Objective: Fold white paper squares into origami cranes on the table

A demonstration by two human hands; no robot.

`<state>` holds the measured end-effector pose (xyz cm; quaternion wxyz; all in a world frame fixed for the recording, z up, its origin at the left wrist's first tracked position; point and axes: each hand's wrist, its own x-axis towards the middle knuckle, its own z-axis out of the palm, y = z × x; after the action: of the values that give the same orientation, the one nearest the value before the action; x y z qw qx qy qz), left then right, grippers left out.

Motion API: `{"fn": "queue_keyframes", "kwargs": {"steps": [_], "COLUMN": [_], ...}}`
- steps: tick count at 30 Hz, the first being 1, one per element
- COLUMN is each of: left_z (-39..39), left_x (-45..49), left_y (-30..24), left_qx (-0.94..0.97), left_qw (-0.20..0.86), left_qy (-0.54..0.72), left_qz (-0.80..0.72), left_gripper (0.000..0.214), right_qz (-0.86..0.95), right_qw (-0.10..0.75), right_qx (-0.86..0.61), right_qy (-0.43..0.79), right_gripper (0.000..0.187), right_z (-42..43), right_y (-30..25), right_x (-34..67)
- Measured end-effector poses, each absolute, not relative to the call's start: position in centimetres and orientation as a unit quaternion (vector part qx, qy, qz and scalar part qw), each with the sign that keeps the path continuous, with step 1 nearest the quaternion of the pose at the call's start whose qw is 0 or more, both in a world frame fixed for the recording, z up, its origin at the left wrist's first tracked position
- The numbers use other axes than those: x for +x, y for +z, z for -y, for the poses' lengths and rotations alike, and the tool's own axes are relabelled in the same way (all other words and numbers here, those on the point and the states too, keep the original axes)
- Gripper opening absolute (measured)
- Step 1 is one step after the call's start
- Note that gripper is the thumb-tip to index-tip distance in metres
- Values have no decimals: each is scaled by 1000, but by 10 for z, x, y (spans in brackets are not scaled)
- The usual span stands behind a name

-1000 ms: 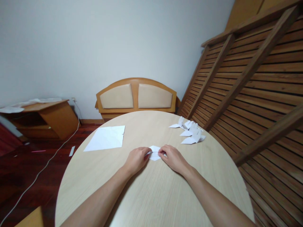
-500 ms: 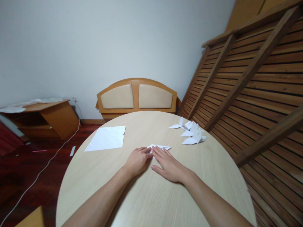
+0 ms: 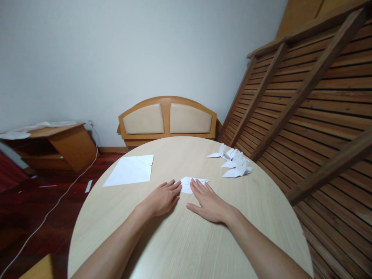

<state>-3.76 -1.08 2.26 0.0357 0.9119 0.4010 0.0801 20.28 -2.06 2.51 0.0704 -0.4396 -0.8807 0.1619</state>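
A small folded piece of white paper [image 3: 186,185] lies flat on the round wooden table [image 3: 180,240]. My right hand [image 3: 209,201] rests over its right part, fingers stretched out and thumb spread to the side. At the paper's left edge is my left hand [image 3: 165,197], palm down with its fingers extended and the fingertips touching or just beside the paper. Part of the paper is hidden under the right fingers. Neither hand grips anything.
White sheets of paper [image 3: 129,170] lie at the table's left. Several folded paper cranes [image 3: 235,162] cluster at the far right. A slatted wooden frame [image 3: 314,97] leans along the right side, and a headboard [image 3: 167,116] stands behind the table.
My left hand has slid left, off the folded paper, uncovering its left part. My right hand has shifted slightly right and still lies on the paper.
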Motion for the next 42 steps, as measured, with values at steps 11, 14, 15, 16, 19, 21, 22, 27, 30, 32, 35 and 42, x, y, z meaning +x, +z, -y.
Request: {"fn": "queue_keyframes", "kwargs": {"steps": [11,14,15,16,19,21,22,27,30,32,35,42], "left_z": [19,18,17,17,16,15,15,17,17,17,18,20], "left_x": [-16,-20,-21,-21,-17,-12,-10,-5,-9,-12,-13,-10], "left_y": [16,10,8,8,11,15,17,15,15,18,24,27], "left_qx": [899,875,867,861,857,874,889,915,915,921,930,937], "left_qw": [37,9,-6,-22,-54,-45,-31,42,63,80,104,121], "left_qy": [65,78,85,95,133,143,136,108,121,128,128,126], "left_qz": [-431,-478,-490,-499,-495,-463,-435,-387,-379,-360,-329,-302], "left_gripper": [56,58,59,59,56,55,54,52,51,51,49,50], "right_qz": [868,871,871,871,870,871,872,881,888,885,862,819], "right_qw": [65,67,70,74,87,97,101,114,139,167,218,280], "right_qx": [-468,-462,-462,-462,-463,-463,-461,-449,-432,-428,-450,-482], "right_qy": [155,154,154,153,144,134,129,95,77,79,82,137], "right_gripper": [94,92,91,90,86,83,81,71,54,41,38,40], "right_z": [19,19,18,18,17,17,18,23,23,19,11,-4], "right_y": [27,26,26,26,25,26,26,35,41,42,36,13], "right_x": [201,203,203,204,204,204,204,203,204,205,207,211]}}
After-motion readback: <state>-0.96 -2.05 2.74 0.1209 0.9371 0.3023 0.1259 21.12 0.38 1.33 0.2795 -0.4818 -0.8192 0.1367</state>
